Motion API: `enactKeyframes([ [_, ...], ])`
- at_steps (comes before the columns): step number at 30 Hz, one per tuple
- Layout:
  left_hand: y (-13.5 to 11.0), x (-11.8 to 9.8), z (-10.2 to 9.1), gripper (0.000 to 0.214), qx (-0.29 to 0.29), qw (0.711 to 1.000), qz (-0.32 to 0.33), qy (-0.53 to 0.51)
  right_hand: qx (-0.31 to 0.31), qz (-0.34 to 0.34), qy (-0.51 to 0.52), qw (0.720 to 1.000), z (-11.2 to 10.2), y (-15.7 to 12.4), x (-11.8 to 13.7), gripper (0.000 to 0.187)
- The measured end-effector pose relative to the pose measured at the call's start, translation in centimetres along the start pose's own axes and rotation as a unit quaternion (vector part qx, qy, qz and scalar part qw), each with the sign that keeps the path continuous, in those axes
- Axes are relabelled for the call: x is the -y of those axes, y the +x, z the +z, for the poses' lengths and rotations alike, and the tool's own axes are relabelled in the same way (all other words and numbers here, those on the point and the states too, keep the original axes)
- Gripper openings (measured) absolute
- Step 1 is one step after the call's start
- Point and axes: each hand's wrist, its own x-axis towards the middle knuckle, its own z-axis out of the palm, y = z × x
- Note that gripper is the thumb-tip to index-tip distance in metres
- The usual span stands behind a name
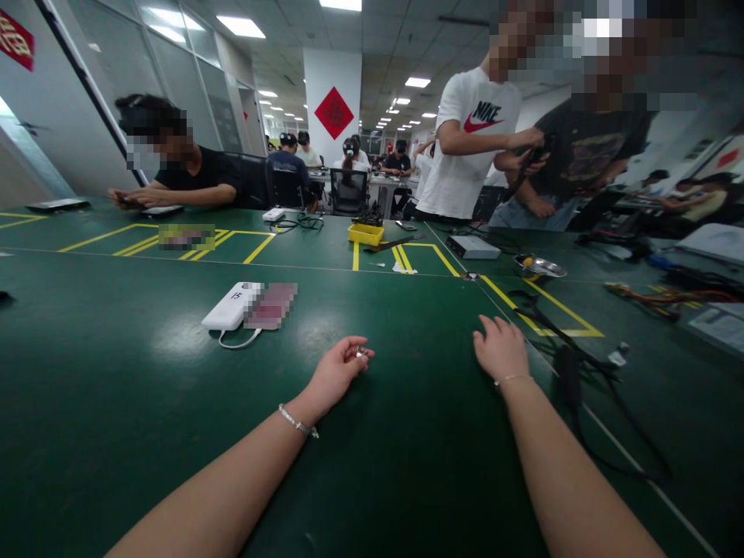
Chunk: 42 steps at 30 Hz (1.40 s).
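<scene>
Over the green table [407, 434], my left hand [337, 370] is closed with a small shiny metal piece [362, 352] between thumb and fingers. The piece is too small to name its kind. My right hand [503, 346] is open and holds nothing; its fingers reach forward, low over or on the table near a seam. Beyond my left hand lies a white power bank [232, 306] marked "15", with a short white cable [239, 345] running to a blurred flat item [271, 305] beside it.
Right of my right hand lie a black cable with an adapter [566, 376] and a small clear item [619, 355]. Farther back are a yellow tray [366, 234], a grey box [473, 247] and a metal bowl [539, 266]. Several people sit or stand around the table and room.
</scene>
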Motion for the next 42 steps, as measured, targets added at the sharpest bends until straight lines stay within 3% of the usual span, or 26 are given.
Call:
enactKeyframes([
  [3, -0.1, 0.0, 0.0, 0.032, 0.005, 1.000, 0.011, 0.023, 0.065, 0.069, -0.031, 0.995, 0.9, 1.1, -3.6, 0.043],
  [7, -0.2, -0.1, 0.1, 0.027, 0.008, 0.999, 0.015, 0.035, 0.121, 0.093, -0.028, 0.988, 0.8, 1.2, -4.6, 0.036],
  [14, -0.2, -0.1, 0.2, 0.025, 0.008, 1.000, 0.001, 0.017, 0.077, 0.122, -0.015, 0.989, -0.4, 0.9, -3.5, 0.026],
  [17, -0.1, 0.1, 0.2, 0.024, 0.006, 1.000, 0.018, 0.018, 0.027, 0.088, 0.078, 0.993, -0.9, 0.6, -1.8, 0.021],
  [19, -0.1, 0.1, 0.2, 0.022, 0.005, 0.999, 0.023, 0.029, 0.031, 0.062, 0.197, 0.978, -1.2, 0.0, 0.3, 0.019],
  [21, -0.2, 0.1, 0.2, 0.019, 0.006, 0.999, 0.026, 0.044, 0.081, 0.053, 0.351, 0.931, -1.4, -1.1, 3.0, 0.020],
  [24, -0.2, 0.1, 0.2, 0.016, 0.007, 0.997, 0.036, 0.061, 0.214, 0.031, 0.558, 0.801, -1.9, -3.5, 7.1, 0.023],
  [27, -0.2, 0.2, 0.1, 0.019, 0.013, 0.996, 0.050, 0.066, 0.352, 0.030, 0.641, 0.682, -2.4, -5.8, 9.9, 0.023],
  [29, -0.1, 0.3, 0.1, 0.020, 0.017, 0.996, 0.056, 0.067, 0.398, 0.029, 0.666, 0.630, -2.4, -6.7, 10.8, 0.024],
  [33, -0.1, 0.4, 0.2, 0.024, 0.021, 0.997, 0.046, 0.053, 0.428, 0.023, 0.698, 0.574, -1.6, -6.9, 10.9, 0.025],
  [38, -0.1, 0.3, 0.6, 0.027, 0.031, 0.998, 0.020, 0.043, 0.445, 0.028, 0.716, 0.537, -0.5, -6.4, 10.5, 0.022],
  [42, -0.2, 0.2, 0.7, 0.027, 0.034, 0.998, 0.016, 0.045, 0.451, 0.027, 0.723, 0.523, -0.6, -6.5, 10.5, 0.022],
])
